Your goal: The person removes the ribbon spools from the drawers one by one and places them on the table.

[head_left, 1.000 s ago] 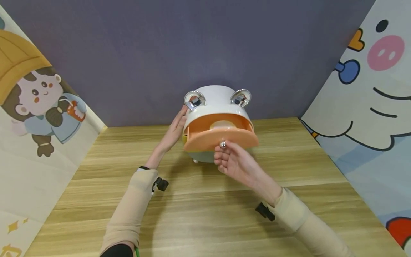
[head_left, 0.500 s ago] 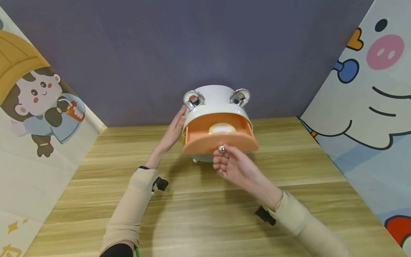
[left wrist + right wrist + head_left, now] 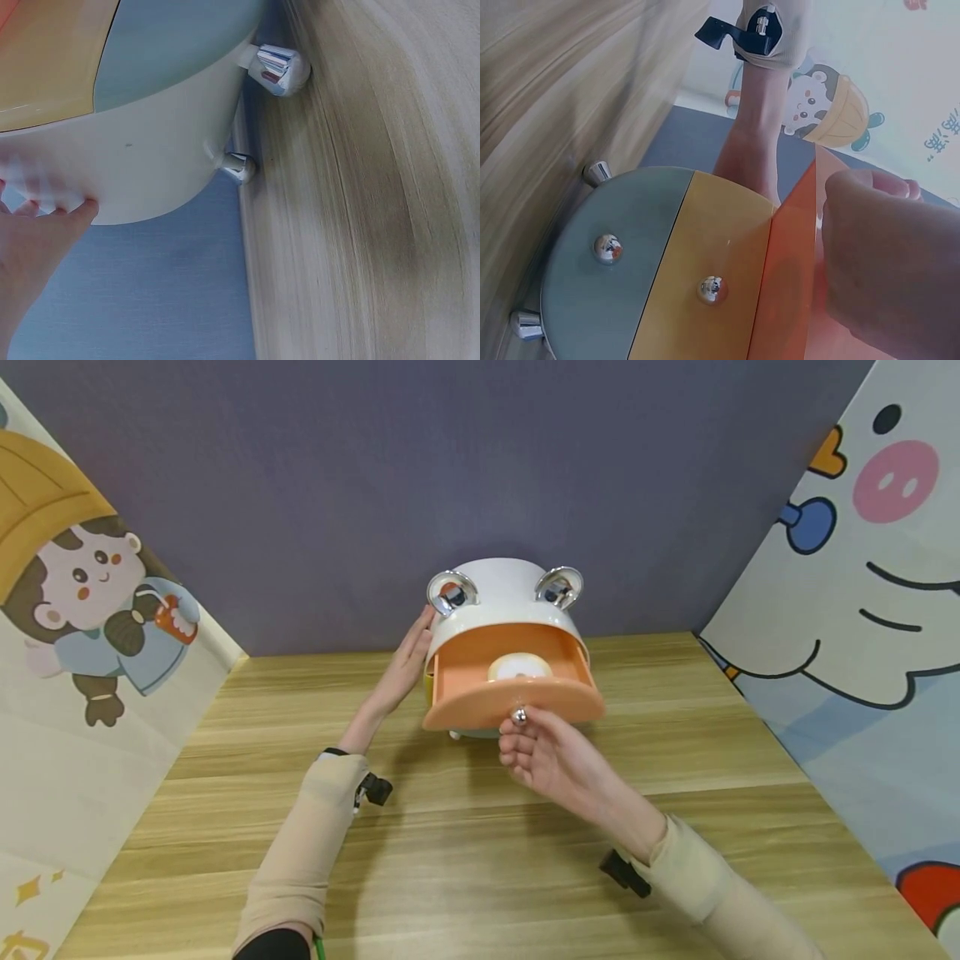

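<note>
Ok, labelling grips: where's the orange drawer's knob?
In the head view, the knob is right of centre, on the orange drawer, pinched by the right hand.

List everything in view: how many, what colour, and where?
Cabinet: one, white, middle of head view
Orange drawer: one, orange, cabinet's top level, partly out
Pale rounded shape: one, whitish, in the orange drawer; identity unclear
Yellow drawer: one, yellow, middle level
Green drawer: one, greyish green, bottom level
Knobs: three, silver, one per drawer
Eye ornaments: two, silver, cabinet's top
Feet: count unclear, silver, under cabinet
Table: one, brownish, beneath cabinet
Back wall: one, purplish, behind cabinet
Side walls: two, pale with cartoons, both sides
Wrist devices: two, black, beside the sleeves
Sleeves: two, beige, lower left and right
Left hand: one, bare, against cabinet's left side
Right hand: one, bare, pinching top knob
</note>
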Tool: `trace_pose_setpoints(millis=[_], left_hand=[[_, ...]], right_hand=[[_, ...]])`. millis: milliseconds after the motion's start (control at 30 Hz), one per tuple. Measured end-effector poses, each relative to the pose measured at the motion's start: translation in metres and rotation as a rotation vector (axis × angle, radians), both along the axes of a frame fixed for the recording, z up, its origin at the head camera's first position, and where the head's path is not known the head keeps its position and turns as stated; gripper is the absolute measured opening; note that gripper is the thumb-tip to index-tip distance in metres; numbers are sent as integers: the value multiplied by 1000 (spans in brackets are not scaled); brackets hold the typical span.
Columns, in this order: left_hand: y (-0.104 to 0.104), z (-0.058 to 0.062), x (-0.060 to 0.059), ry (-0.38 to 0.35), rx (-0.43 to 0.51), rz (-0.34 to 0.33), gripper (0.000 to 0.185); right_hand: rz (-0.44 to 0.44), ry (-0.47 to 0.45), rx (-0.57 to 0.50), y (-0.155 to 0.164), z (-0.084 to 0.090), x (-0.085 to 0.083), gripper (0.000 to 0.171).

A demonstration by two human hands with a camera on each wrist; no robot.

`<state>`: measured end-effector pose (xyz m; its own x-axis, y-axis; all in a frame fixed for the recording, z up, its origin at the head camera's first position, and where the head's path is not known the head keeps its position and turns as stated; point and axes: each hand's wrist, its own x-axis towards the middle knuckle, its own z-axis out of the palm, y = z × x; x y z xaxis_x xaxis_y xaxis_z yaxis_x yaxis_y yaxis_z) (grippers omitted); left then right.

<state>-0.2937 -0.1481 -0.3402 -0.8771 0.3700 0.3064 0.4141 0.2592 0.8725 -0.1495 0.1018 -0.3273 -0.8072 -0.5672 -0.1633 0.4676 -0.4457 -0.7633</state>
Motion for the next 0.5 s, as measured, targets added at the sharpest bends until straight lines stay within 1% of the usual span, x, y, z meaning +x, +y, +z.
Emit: trace_pose_setpoints(millis=[300,500], left_hand=[[0,0,-1,-12,-11,1,52],[0,0,-1,-15,-4,1,52]], right_hand=[[-14,-21,12,1,0,5,36],[10,-22,21,2,1,9,37]])
